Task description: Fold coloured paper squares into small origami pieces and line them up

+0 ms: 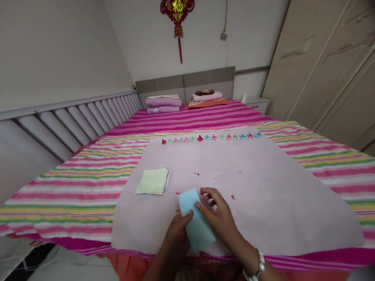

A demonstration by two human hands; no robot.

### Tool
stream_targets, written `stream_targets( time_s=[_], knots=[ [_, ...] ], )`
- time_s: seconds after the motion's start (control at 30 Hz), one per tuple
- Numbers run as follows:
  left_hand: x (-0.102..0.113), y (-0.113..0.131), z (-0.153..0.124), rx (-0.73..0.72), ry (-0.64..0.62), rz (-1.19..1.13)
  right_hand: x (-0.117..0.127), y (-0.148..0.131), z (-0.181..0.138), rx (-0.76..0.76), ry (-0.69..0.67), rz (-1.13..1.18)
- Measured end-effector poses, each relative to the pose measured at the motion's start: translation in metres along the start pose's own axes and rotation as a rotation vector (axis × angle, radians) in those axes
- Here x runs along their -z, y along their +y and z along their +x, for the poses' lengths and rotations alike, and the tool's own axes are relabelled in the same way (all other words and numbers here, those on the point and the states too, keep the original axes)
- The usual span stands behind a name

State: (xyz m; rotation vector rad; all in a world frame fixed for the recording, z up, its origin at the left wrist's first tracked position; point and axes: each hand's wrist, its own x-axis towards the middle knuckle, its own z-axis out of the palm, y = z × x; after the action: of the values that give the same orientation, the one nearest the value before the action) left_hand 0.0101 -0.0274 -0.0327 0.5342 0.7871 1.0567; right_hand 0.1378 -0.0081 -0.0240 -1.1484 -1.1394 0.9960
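Paper (200, 235), light blue and longer than it is wide, slants between your hands near the close edge of a pale sheet (272, 207); take it as the centre of your clock. Your left hand (178, 229) grasps it on the nine o'clock side, thumb pressed on the upper face and fingers out of sight beneath, likely because one firm side hold steadies so limp a piece. Your right hand (219, 217) lies at about two o'clock, its thumb resting on the opposite edge while the other fingers curl loosely, apart from the paper; that light touch probably leaves them free to turn or press it.

A pile of squares (152, 181) sits toward ten o'clock, pale yellow uppermost with blue showing below, stacked flat perhaps so that single pieces lift off easily. Straight up at twelve, small folded shapes (200, 138) in red, pink, green and blue stand in a line along the far edge, presumably so that your arms do not knock them. Toward one to two o'clock lies a red scrap (233, 197). The sheet itself spreads over a striped bed cover (319, 156), likely to give you a smoother, plainer surface.
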Motion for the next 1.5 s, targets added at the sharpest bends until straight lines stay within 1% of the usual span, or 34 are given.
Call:
stream_targets(
  time_s=[0.03,0.07,0.1,0.17,0.2,0.27,0.37,0.5,0.57,0.6,0.67,0.73,0.8,0.9,0.97,1.07,1.17,1.23,1.33,1.43,1.5],
  knots=[
    [0.0,0.002,0.0,-0.012,0.0,-0.019,0.0,0.002,0.0,-0.027,0.027,0.009],
    [-0.001,0.004,0.001,-0.03,-0.006,-0.036,0.0,0.003,-0.001,-0.079,0.01,0.04],
    [-0.002,0.006,0.001,-0.053,-0.014,-0.05,-0.001,0.004,-0.002,-0.146,-0.045,0.089],
    [-0.005,0.009,0.0,-0.091,-0.025,-0.058,-0.002,0.004,-0.006,-0.252,-0.199,0.208],
    [-0.006,0.011,0.0,-0.103,-0.017,-0.051,-0.002,0.004,-0.008,-0.28,-0.264,0.258],
    [-0.007,0.015,0.0,-0.118,0.022,-0.019,0.0,0.001,-0.01,-0.31,-0.329,0.316],
    [-0.005,0.027,0.001,-0.172,0.077,0.039,0.006,-0.004,-0.01,-0.313,-0.321,0.321],
    [0.0,0.039,0.002,-0.263,0.128,0.029,0.015,-0.008,-0.005,-0.288,-0.218,0.315],
    [0.0,0.04,0.001,-0.244,0.111,0.005,0.018,-0.01,-0.002,-0.283,-0.18,0.324],
    [-0.001,0.039,-0.001,-0.213,0.079,0.005,0.019,-0.01,-0.002,-0.279,-0.171,0.327],
    [-0.004,0.036,-0.005,-0.139,0.002,0.036,0.019,-0.012,-0.001,-0.265,-0.171,0.326],
    [-0.007,0.034,-0.009,-0.091,-0.035,0.077,0.021,-0.013,-0.002,-0.247,-0.186,0.315],
    [-0.01,0.034,-0.012,-0.079,-0.022,0.089,0.023,-0.014,-0.003,-0.215,-0.18,0.293],
    [-0.013,0.038,-0.014,-0.101,0.001,0.065,0.031,-0.013,-0.004,-0.131,-0.169,0.281],
    [-0.014,0.041,-0.015,-0.127,0.007,0.053,0.036,-0.013,-0.006,-0.035,-0.239,0.254],
    [-0.015,0.043,-0.016,-0.144,0.007,0.051,0.041,-0.012,-0.008,0.15,-0.374,0.096],
    [-0.016,0.042,-0.017,-0.124,-0.014,0.059,0.04,-0.013,-0.01,0.256,-0.41,-0.044],
    [-0.016,0.042,-0.018,-0.105,-0.025,0.07,0.038,-0.013,-0.009,0.288,-0.414,-0.062],
    [-0.017,0.04,-0.02,-0.099,-0.031,0.079,0.037,-0.01,-0.008,0.31,-0.416,-0.032],
    [-0.016,0.038,-0.021,-0.108,-0.028,0.088,0.037,-0.008,-0.007,0.298,-0.408,0.009],
    [-0.015,0.035,-0.021,-0.111,-0.026,0.089,0.036,-0.006,-0.006,0.252,-0.393,0.053]
  ],
)
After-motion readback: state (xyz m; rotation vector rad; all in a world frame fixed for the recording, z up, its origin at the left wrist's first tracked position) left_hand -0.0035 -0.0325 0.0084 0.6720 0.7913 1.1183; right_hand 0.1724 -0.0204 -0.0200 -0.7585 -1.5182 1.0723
